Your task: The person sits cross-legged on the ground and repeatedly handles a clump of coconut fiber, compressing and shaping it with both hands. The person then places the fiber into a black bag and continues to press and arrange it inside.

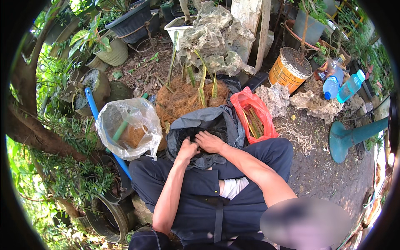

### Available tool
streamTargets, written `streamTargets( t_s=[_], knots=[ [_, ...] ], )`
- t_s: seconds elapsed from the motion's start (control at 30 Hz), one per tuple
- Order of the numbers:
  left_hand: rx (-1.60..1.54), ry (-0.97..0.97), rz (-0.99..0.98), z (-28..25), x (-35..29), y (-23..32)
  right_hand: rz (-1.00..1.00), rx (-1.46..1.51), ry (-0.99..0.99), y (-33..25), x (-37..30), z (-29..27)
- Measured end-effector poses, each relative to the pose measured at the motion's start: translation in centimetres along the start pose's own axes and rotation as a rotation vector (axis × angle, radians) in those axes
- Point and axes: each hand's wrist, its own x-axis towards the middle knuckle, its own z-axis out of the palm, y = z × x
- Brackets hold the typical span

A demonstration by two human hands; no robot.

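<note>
My left hand was half closed, knuckles up, and my right hand lay flatter beside it, its fingers bent down and a little apart. Both were inside the mouth of the black bag; the dark interior hid my fingertips, so I could not tell whether either hand had hold of anything.

The bag sat straight ahead of me, between my knees, its mouth open upward and its longer axis running across from left to right. My hands came in over its near rim and met left of its middle, so the left hand was nearer the left rim, while the right forearm crossed the near right corner.

Just beside the bag's right edge stood the red bag, nearer my right arm, with long cut strips in it pointing away from me. Off the left edge stood the clear bag, nearer my left hand.

Past the far rim lay a heap of brown fibre, upright green leaves rising from it. Behind that, toward the far side of the ground, stood a big pitted rock.
</note>
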Motion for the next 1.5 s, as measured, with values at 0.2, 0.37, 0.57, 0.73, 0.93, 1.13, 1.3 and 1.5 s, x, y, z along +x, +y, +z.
streamTargets(
  t_s=[0.2,0.37,0.57,0.73,0.93,1.13,1.3,1.5],
  knots=[
    [-0.097,0.041,-0.013,-1.8,0.3,1.2,-0.012,-0.005,0.047,-0.3,0.3,-0.5],
    [-0.103,0.085,-0.011,-2.1,0.2,1.3,-0.018,-0.048,0.074,-0.5,0.6,-0.5],
    [-0.035,0.107,-0.035,-2.2,-0.1,2.0,-0.009,-0.038,0.073,-0.6,0.9,-0.4],
    [-0.058,0.103,-0.040,-2.7,-0.2,2.1,-0.011,-0.070,0.039,-0.8,1.2,-0.5],
    [-0.074,0.093,-0.016,-2.9,0.1,1.7,-0.022,-0.040,0.076,-0.4,0.8,-0.2],
    [-0.013,0.107,0.010,-2.8,0.6,1.4,0.065,0.061,-0.050,-0.7,-0.1,-3.6],
    [0.024,0.133,0.018,-2.6,0.4,1.6,0.040,0.036,-0.138,0.1,-0.2,-2.8],
    [0.017,0.145,0.014,-2.0,0.4,2.2,0.040,0.041,-0.061,0.3,-0.6,-0.6]
  ],
)
